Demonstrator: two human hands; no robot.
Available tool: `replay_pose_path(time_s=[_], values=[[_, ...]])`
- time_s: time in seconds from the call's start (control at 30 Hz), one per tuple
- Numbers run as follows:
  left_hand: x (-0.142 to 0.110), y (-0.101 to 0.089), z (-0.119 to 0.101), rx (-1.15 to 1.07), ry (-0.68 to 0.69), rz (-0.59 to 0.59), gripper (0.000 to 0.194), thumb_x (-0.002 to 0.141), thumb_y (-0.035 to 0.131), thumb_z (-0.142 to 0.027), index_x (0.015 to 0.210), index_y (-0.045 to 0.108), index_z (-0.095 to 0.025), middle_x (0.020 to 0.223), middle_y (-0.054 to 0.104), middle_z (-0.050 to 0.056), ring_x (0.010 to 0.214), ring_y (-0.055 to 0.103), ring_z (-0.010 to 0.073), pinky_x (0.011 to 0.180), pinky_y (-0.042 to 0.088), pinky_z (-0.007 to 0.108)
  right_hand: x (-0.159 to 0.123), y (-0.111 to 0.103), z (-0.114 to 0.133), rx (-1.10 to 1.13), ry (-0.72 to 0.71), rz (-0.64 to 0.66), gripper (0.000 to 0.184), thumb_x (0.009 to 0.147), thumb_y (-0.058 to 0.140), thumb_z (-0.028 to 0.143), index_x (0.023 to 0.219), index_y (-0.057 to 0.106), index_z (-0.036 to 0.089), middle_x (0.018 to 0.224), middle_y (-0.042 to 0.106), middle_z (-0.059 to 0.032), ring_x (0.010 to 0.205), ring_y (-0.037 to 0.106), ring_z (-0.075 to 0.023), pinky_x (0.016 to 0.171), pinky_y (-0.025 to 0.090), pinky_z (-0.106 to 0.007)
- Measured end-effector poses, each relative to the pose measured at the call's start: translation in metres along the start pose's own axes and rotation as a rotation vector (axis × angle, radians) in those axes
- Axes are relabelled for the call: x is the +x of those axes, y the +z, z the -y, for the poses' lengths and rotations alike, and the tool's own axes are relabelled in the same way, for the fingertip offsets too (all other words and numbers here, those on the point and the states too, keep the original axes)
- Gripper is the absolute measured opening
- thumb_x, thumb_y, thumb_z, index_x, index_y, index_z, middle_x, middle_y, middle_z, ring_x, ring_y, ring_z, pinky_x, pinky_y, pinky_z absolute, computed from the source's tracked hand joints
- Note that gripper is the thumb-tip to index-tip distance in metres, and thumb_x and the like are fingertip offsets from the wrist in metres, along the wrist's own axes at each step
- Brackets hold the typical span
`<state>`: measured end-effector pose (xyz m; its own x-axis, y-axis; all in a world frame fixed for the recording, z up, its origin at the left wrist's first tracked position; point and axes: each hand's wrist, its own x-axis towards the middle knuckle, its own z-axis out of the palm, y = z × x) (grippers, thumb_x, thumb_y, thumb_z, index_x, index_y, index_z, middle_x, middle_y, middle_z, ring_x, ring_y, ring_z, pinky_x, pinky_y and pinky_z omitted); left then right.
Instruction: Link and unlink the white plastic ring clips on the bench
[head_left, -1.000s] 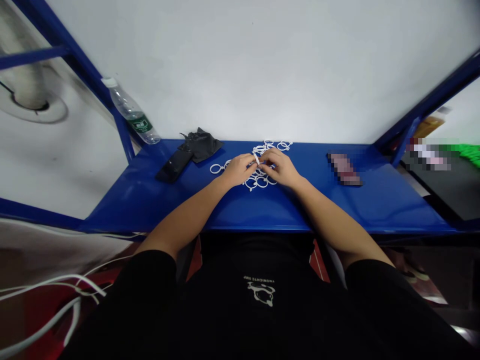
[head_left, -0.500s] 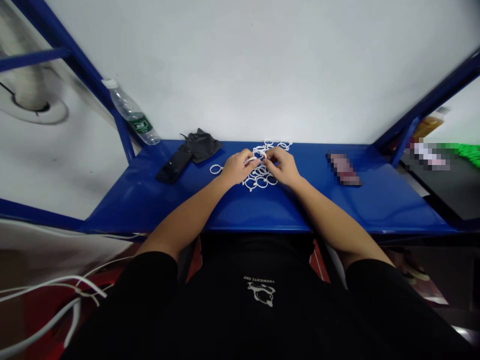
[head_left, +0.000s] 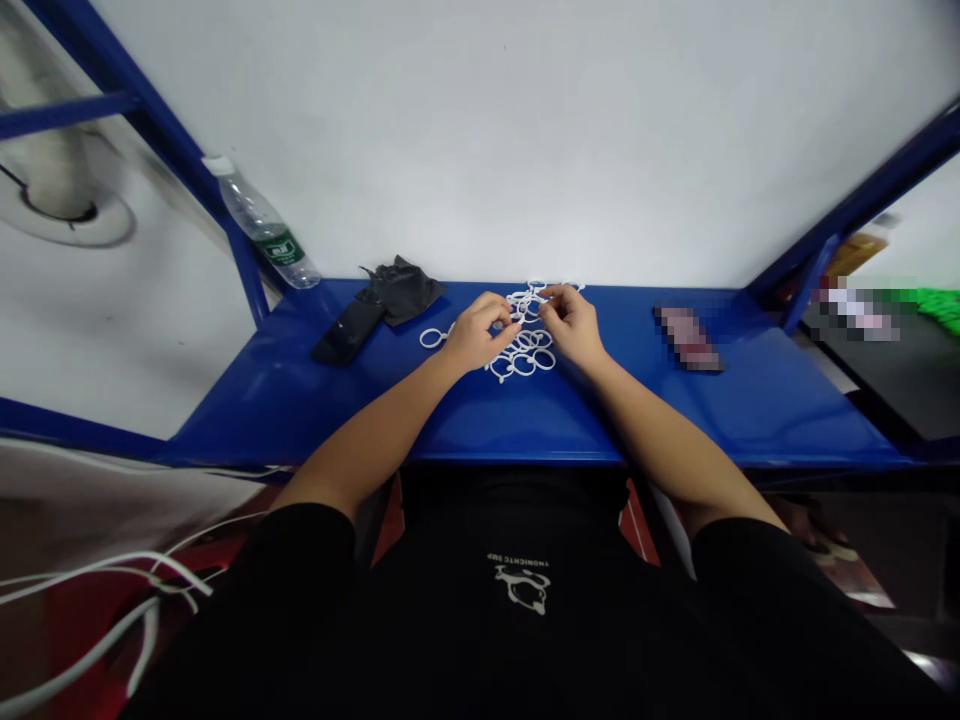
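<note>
Fingers: left hand [head_left: 474,334] grip unclear, right hand [head_left: 577,326] parted, near white rings [head_left: 524,375]; bottle [head_left: 259,218] capped

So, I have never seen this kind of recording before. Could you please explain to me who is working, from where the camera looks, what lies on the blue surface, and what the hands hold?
There is no machine: these are a person's bare left hand and right hand. The view comes from a camera on the head, looking forward and down. Small white rings lie on the blue surface around the hands. Left of them are a dark phone and a crumpled black wrapping; farther left, a bottle leans. The flat thing at right is blurred. The fingertips are at the rings, but whether either hand grips one is too small to tell.
</note>
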<state>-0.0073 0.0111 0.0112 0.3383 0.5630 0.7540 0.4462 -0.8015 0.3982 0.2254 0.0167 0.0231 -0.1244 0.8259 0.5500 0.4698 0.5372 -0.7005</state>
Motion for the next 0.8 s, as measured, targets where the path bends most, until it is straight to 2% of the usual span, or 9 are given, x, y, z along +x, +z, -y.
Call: replay_pose_path(time_s=[0.1,0.17,0.23,0.37,0.47,0.57,0.67,0.8], values=[[-0.003,0.001,0.004,-0.021,0.021,-0.024,0.014,0.099,0.074,-0.022,0.108,0.065,-0.022,0.135,0.068,0.012,0.113,0.072,0.0224,0.091,0.065,0.038,0.0,0.001,0.0,0.019,-0.01,0.001,0.014,0.1,0.062,0.029,0.113,0.067,0.025,0.08,0.07,-0.0001,0.069,0.06,-0.0177,0.072,0.05,-0.037],[-0.004,0.002,0.006,-0.012,0.027,-0.026,0.011,0.1,0.071,-0.02,0.11,0.065,-0.022,0.144,0.065,0.014,0.112,0.073,0.022,0.091,0.066,0.038,-0.001,0.001,0.002,0.006,-0.023,0.014,0.013,0.099,0.061,0.027,0.111,0.066,0.025,0.08,0.07,-0.0001,0.067,0.058,-0.0173,0.071,0.05,-0.037],[-0.004,0.003,0.008,0.002,0.049,-0.023,0.001,0.105,0.065,-0.02,0.105,0.065,-0.021,0.146,0.064,0.013,0.112,0.073,0.0223,0.096,0.066,0.041,-0.002,0.001,0.004,-0.023,-0.035,0.028,0.014,0.098,0.06,0.025,0.11,0.066,0.025,0.08,0.071,0.0,0.066,0.057,-0.0167,0.071,0.05,-0.037],[-0.002,0.004,0.009,0.031,0.098,-0.036,0.012,0.11,0.059,-0.023,0.102,0.067,-0.02,0.146,0.065,0.014,0.135,0.067,0.0288,0.117,0.058,0.051,-0.002,0.0,0.003,-0.098,-0.042,0.034,0.015,0.097,0.059,0.023,0.109,0.068,0.025,0.077,0.069,0.0008,0.063,0.054,-0.0159,0.067,0.047,-0.035],[0.0,0.004,0.008,-0.007,0.074,-0.025,0.017,0.113,0.059,-0.03,0.103,0.07,-0.021,0.147,0.065,0.014,0.141,0.062,0.0302,0.122,0.053,0.053,0.001,-0.002,0.0,-0.149,-0.037,0.06,0.014,0.095,0.059,0.02,0.104,0.07,0.024,0.074,0.067,0.0009,0.061,0.052,-0.0157,0.066,0.043,-0.035],[0.003,0.006,0.01,-0.16,-0.031,0.009,0.028,0.115,0.058,-0.041,0.101,0.072,-0.022,0.14,0.071,0.012,0.136,0.066,0.028,0.121,0.054,0.052,0.003,-0.003,-0.003,-0.168,-0.008,0.102,0.014,0.094,0.059,0.019,0.099,0.072,0.022,0.07,0.065,0.0008,0.061,0.052,-0.0164,0.067,0.042,-0.034],[0.005,0.009,0.015,-0.389,-0.204,-0.004,0.037,0.115,0.059,-0.052,0.1,0.075,-0.022,0.13,0.076,0.011,0.125,0.071,0.0255,0.114,0.058,0.048,0.004,-0.004,-0.001,-0.15,-0.005,0.115,0.017,0.095,0.057,0.019,0.1,0.074,0.021,0.073,0.067,-0.0008,0.064,0.054,-0.0174,0.07,0.043,-0.034],[0.008,0.011,0.021,-0.707,-0.436,0.005,0.032,0.111,0.066,-0.053,0.109,0.077,-0.023,0.12,0.079,0.009,0.112,0.074,0.0221,0.1,0.062,0.04,0.003,-0.004,0.005,-0.135,-0.058,0.168,0.021,0.099,0.055,0.021,0.105,0.075,0.021,0.082,0.073,-0.0036,0.071,0.06,-0.0191,0.074,0.047,-0.035]])
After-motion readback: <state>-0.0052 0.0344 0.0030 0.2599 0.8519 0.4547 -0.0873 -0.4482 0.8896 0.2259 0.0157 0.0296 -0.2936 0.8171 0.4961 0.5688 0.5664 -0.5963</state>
